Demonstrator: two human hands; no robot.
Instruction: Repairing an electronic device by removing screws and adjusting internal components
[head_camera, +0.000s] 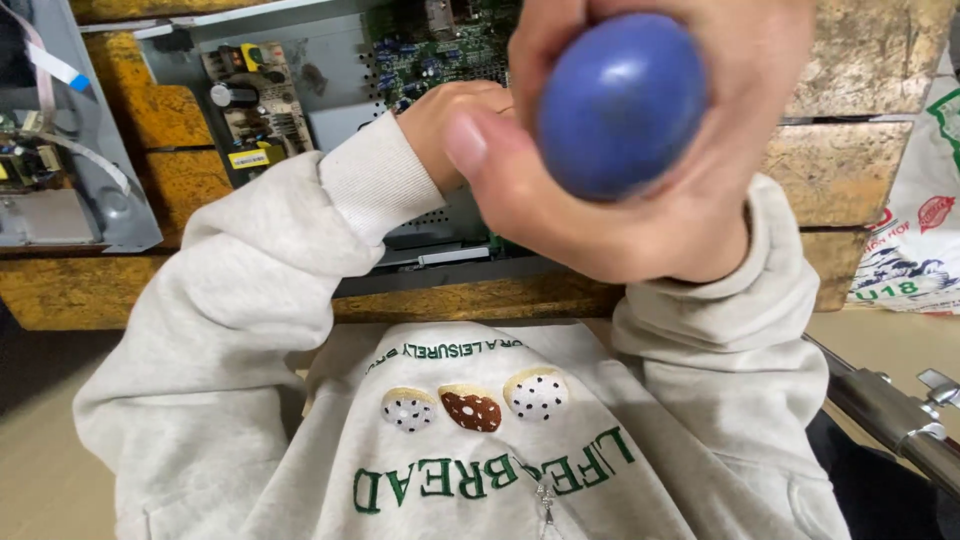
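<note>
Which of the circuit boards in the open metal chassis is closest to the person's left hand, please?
The green circuit board at the top centre, right beside the left hand. The tan board with the cylindrical capacitor lies farther to the left, apart from the hand.

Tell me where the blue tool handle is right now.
In the head view, the blue handle sits top centre-right, gripped in the right hand, just right of the left hand and over the green circuit board.

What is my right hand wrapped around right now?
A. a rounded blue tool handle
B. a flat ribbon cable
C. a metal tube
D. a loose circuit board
A: the right hand grips a rounded blue handle, held above the opened device with its green circuit board.
</note>
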